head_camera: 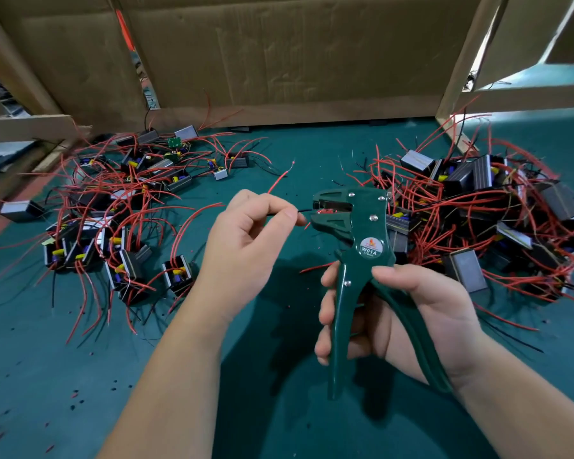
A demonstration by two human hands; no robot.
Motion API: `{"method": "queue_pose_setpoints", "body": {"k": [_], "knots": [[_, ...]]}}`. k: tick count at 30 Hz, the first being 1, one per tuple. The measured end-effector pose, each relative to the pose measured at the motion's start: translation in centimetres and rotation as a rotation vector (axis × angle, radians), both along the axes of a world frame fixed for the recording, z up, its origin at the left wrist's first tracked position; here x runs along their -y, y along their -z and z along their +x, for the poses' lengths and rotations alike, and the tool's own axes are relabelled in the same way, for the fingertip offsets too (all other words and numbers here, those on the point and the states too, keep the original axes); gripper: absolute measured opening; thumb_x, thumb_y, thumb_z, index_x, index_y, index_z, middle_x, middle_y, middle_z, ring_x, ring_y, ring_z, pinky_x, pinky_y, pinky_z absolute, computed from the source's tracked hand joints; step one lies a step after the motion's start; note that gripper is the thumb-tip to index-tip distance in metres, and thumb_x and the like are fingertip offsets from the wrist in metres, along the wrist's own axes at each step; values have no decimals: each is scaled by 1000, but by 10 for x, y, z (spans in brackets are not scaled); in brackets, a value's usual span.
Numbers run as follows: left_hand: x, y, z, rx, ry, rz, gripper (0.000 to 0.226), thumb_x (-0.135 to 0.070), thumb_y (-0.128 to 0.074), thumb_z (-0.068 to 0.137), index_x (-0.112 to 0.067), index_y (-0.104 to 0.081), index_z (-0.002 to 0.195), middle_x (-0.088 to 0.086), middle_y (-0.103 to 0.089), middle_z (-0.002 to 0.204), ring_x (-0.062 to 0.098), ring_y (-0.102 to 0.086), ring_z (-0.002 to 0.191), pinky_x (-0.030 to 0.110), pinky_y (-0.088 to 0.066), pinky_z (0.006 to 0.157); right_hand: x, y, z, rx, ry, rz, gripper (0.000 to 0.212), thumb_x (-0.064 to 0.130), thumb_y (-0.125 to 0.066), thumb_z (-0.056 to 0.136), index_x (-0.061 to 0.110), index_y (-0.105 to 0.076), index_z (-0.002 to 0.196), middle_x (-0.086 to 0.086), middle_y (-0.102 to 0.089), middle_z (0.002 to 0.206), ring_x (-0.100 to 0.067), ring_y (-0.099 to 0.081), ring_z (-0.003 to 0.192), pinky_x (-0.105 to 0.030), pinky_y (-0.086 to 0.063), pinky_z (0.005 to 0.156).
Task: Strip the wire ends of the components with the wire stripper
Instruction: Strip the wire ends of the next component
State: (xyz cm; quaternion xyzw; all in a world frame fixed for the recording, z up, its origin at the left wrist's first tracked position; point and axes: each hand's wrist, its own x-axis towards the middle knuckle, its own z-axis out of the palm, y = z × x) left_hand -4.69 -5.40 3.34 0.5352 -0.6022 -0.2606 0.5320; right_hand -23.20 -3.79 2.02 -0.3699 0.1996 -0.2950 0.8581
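Observation:
My right hand grips the two handles of a dark green wire stripper, held upright with its jaws pointing left. My left hand pinches a thin black wire between thumb and forefinger, and the wire's end sits in the stripper's jaws. A red wire rises from behind the left hand's fingers. The component these wires belong to is hidden by the left hand.
A pile of small black components with red wires lies on the green mat at left. A bigger heap lies at right. Cardboard walls stand behind. Bits of stripped insulation dot the mat.

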Motion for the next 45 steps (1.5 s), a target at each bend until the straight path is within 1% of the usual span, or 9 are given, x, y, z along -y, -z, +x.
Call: {"method": "queue_pose_setpoints", "body": {"k": [4, 16, 22, 28, 32, 35, 39, 42, 45], "knots": [[-1, 0, 1, 55, 9, -11, 16, -28, -54, 85, -28, -66, 75, 16, -46, 75, 11, -42, 69, 20, -33, 66, 0, -2, -1, 12, -30, -12, 51, 36, -79, 61, 4, -67, 99, -23, -63, 85, -42, -64, 73, -50, -54, 72], [0, 2, 4, 131, 8, -28, 14, -27, -57, 82, -32, -61, 70, 17, -44, 74, 8, -38, 65, 19, -30, 61, -1, -1, -1, -138, 22, -105, 48, 43, -81, 63, 7, -65, 90, -22, -63, 75, -39, -65, 63, -44, -54, 62], [0, 2, 5, 165, 14, -25, 13, -27, -57, 81, -33, -61, 69, -3, -38, 72, 3, -37, 63, 15, -29, 59, -3, 0, 0, -218, 66, -120, 31, 38, -72, 76, 8, -65, 85, -23, -62, 72, -38, -64, 59, -43, -54, 59], [-2, 5, 4, 220, 6, 37, 20, -32, -46, 88, -30, -61, 74, -6, -40, 75, 7, -45, 73, 33, -35, 81, -5, 1, 6, -280, 171, -38, 48, 59, -62, 68, 10, -62, 72, -18, -55, 59, -31, -56, 43, -38, -50, 49], [0, 8, 1, 278, 68, 134, 27, -14, -46, 95, -30, -63, 81, -9, -46, 79, -4, -47, 77, 10, -33, 73, -1, 2, 8, -262, 309, 34, 49, 59, -61, 71, 11, -57, 67, -14, -49, 55, -26, -48, 37, -35, -48, 46], [3, 12, -1, 352, 73, 184, 27, -11, -48, 95, -31, -62, 82, -15, -49, 75, -11, -47, 72, 4, -30, 64, 4, 3, 7, -165, 272, 71, 48, 54, -53, 74, 7, -61, 81, -18, -60, 73, -35, -62, 57, -46, -56, 60], [7, 12, -2, -153, -20, 298, 27, -11, -48, 97, -24, -68, 84, -13, -50, 59, 4, -46, 54, 19, -38, 60, 6, 2, 5, -103, 292, 46, 45, 45, -61, 67, 6, -67, 87, -20, -63, 100, -41, -66, 68, -51, -56, 67], [9, 8, -4, -676, 33, 328, 27, -4, -45, 97, -12, -68, 86, -1, -55, 65, 10, -55, 55, 23, -47, 62, 4, 3, 6, -104, 197, -5, 55, 43, -74, 62, 5, -69, 102, -23, -62, 90, -43, -66, 71, -51, -55, 70], [9, 5, -10, -952, 144, 311, 24, -4, -46, 95, -7, -69, 89, 3, -59, 67, 11, -59, 56, 17, -51, 59, -2, 5, 10, -48, 61, -32, 75, 44, -84, 53, 10, -67, 117, -21, -64, 83, -41, -66, 73, -50, -54, 72]]}}
